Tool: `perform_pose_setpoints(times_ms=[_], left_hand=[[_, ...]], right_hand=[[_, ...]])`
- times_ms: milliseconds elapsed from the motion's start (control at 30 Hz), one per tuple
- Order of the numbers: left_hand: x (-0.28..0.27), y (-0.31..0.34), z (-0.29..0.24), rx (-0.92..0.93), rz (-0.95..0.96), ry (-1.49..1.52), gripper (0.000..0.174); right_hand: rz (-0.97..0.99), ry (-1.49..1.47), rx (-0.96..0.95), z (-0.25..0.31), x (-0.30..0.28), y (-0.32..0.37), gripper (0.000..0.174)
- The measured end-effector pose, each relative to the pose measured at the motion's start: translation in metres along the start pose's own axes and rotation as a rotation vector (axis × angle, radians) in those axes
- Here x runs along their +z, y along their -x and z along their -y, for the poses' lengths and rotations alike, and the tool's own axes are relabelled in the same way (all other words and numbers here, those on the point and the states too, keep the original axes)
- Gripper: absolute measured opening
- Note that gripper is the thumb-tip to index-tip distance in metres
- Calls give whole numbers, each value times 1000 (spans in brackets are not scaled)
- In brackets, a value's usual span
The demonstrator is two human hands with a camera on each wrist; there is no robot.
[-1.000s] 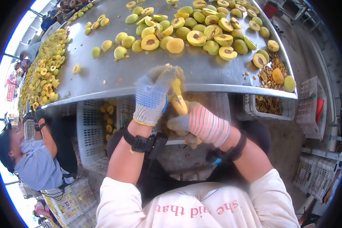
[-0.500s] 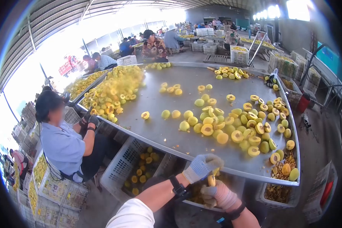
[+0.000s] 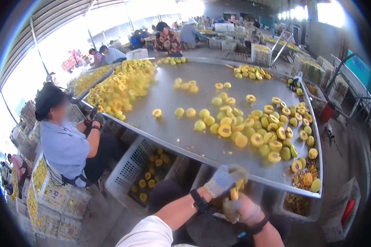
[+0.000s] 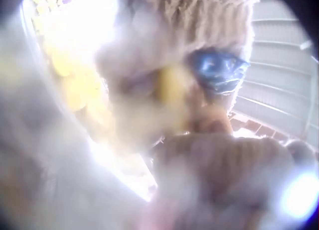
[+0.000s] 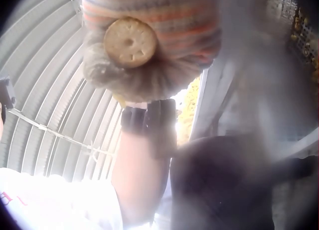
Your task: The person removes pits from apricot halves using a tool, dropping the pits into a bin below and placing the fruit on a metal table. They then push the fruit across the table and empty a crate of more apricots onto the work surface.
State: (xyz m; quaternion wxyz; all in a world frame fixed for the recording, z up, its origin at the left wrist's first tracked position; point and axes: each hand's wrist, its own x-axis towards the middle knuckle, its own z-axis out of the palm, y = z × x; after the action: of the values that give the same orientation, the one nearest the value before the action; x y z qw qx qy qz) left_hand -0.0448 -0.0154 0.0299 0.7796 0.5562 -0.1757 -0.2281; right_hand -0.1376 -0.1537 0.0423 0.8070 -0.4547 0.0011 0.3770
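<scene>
My left hand (image 3: 226, 181), in a white knit glove with blue dots, is curled at the table's near edge around a yellow fruit (image 3: 240, 183), mostly hidden by the fingers. Just below it my right hand (image 3: 250, 210), in a striped glove, grips a wooden-handled tool (image 3: 234, 193) pointing up toward the left hand. The round butt of the handle (image 5: 130, 42) sticks out of the fist in the right wrist view. The tool's working end is hidden. Blurred yellow flesh (image 4: 170, 88) and shiny blue tape (image 4: 219, 70) on a glove finger show in the left wrist view.
Halved yellow-green fruits (image 3: 257, 140) are strewn over the metal table (image 3: 173, 119), with a larger heap at the far left. Pits and scraps (image 3: 303, 175) gather at the right corner. A plastic crate (image 3: 130, 158) stands under the edge. A person (image 3: 64, 136) sits at left.
The head view has tilted up from my lap to the whole table and hall, then shifted slightly. Both hands stay together at the table's edge, still holding the fruit and tool.
</scene>
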Motion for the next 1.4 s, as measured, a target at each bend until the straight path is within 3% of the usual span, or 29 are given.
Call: perform_pose_setpoints(times_ms=[67,100,133,267,467,567,700,733,767,833,867,900,933,967,1000,1033,1067,1100,1167,1200,1267,1333,1400], left_hand=[[4,6,13,26,-189,258,20],[0,6,15,-40,-197,270,21],[-3,8,15,-16,-138,299,23],[-25,-5,1,-216,9,196,22],[-45,-11,-6,-231,153,-41,23],[-52,-7,-10,-224,349,139,33],[-51,-6,-6,-211,-14,267,45],[-53,-4,-7,-188,-112,282,47],[-54,-1,-8,-166,-210,299,49],[-70,25,-38,-135,-260,69,49],[-77,41,-55,-83,-290,-61,48],[-85,55,-71,-71,-415,-145,44],[-109,67,-87,-89,-410,-354,35],[-159,74,-86,-156,-393,-554,38],[-199,83,-85,-194,-503,-957,42],[-209,88,-95,-178,-562,-1547,44],[-235,86,-88,-99,-701,-1235,44],[-217,74,-94,-6,-714,-1074,42],[-157,53,-102,47,-633,-701,41],[-122,40,-95,83,-562,-586,39],[-78,17,-81,106,-380,-461,38],[-61,1,-61,69,-266,-414,37],[-55,-14,-43,23,-254,-345,37]], right_hand=[[-90,85,19,1,-2,-5,20],[-140,111,41,3,-2,-9,15],[-169,120,15,-1,-2,-13,14],[-46,3,96,-1,-8,-24,19],[44,-25,105,-2,-15,-34,18],[54,4,115,-5,-13,-34,19],[-11,185,76,14,-13,-18,21],[27,95,73,10,-22,-13,23],[-47,298,104,5,-27,-17,24],[-212,698,159,1,-31,-19,28],[-413,1040,303,7,-17,-18,37],[-435,1106,250,-2,-27,-18,43],[-463,1172,207,-11,-40,-14,48],[-454,1186,186,-5,-41,-6,48],[-492,1054,265,23,-19,15,49],[-528,1155,125,12,-43,19,50],[-617,1160,138,29,-36,33,51],[-698,1167,149,48,-30,48,52],[-844,1371,21,60,-67,67,51],[-877,1513,72,72,-91,76,49],[-760,2085,145,86,-175,99,44],[-708,2278,172,101,-186,95,38],[-882,1977,223,120,-176,89,31]])
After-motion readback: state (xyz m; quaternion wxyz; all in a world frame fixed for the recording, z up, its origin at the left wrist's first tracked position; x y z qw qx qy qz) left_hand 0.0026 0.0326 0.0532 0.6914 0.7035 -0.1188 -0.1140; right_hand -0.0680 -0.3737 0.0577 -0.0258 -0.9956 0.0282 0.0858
